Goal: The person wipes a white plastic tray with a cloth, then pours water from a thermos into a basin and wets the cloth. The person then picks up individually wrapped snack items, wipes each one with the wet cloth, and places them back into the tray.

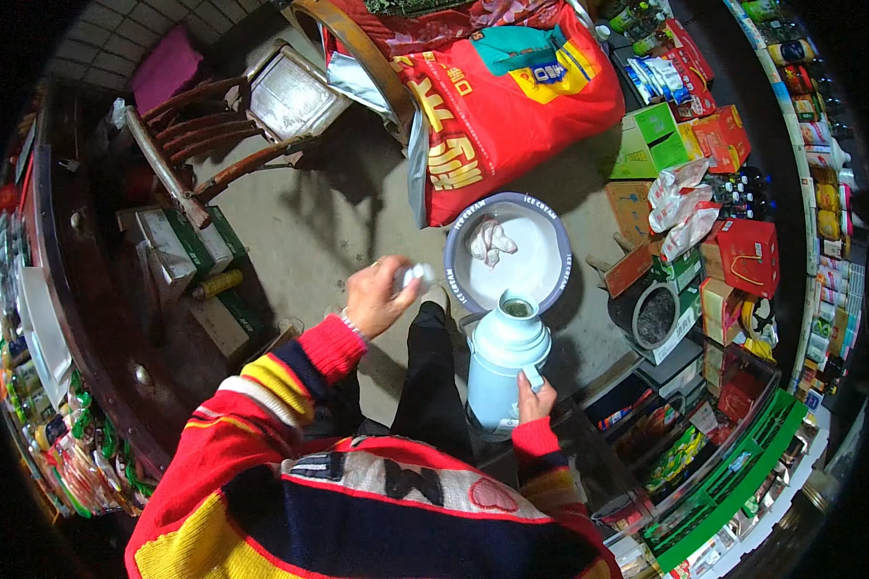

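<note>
My right hand (534, 397) grips the side handle of a light blue thermos flask (497, 381). The flask is upright or nearly so, and its round mouth is uncovered. What its base rests on is hard to make out. Out to the left, my left hand (380, 297) is closed on a small white stopper (415, 278), held apart from the flask. Just beyond the flask sits a white basin (536, 272) with a purple-grey rim, and a crumpled pale cloth (492, 240) lies in it.
A large red sack (512, 116) leans on a wooden chair (343, 39) beyond the basin. Another wooden chair (212, 135) is at the far left. Cartons (179, 253) stand on the left; boxes (647, 143), a dark round bucket (655, 315) and stocked shelves line the right.
</note>
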Motion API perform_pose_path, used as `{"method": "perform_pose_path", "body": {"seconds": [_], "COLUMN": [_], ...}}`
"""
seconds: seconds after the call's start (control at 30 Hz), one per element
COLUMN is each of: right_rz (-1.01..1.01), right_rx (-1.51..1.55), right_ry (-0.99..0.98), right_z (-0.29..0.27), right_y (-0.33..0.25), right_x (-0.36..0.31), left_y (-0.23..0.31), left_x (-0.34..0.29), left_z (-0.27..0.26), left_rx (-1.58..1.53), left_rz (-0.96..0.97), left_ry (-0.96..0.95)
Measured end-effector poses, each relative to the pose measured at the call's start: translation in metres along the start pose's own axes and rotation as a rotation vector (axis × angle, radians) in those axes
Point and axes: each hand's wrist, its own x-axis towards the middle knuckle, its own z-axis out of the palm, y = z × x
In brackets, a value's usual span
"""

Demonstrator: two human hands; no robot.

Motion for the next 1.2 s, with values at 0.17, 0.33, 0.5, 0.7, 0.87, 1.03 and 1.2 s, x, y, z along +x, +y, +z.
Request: {"method": "perform_pose_path", "body": {"seconds": [0.17,0.33,0.5,0.7,0.87,1.03,1.2], "right_rz": [0.006,-0.052,0.142,0.205,0.257,0.266,0.255], "right_rx": [-0.152,-0.312,-0.369,-0.37,-0.37,-0.398,-0.375], "right_ry": [0.002,0.027,0.045,0.041,0.077,0.092,0.085], "right_z": [0.014,0.025,0.034,0.025,0.03,0.029,0.024], "right_y": [0.047,0.054,0.037,0.056,0.049,0.051,0.056], "right_x": [0.053,0.087,0.113,0.125,0.124,0.132,0.133], "left_y": [-0.055,-0.069,-0.065,-0.057,-0.061,-0.059,-0.057], "left_x": [-0.09,-0.143,-0.151,-0.146,-0.151,-0.15,-0.152], "left_z": [-0.027,-0.03,-0.023,-0.023,-0.019,-0.019,-0.016], "left_rx": [0.102,0.107,0.063,0.061,0.059,0.033,0.055], "left_rz": [-0.274,-0.406,-0.449,-0.456,-0.454,-0.426,-0.432], "left_ry": [-0.305,-0.369,-0.389,-0.398,-0.4,-0.396,-0.422]}}
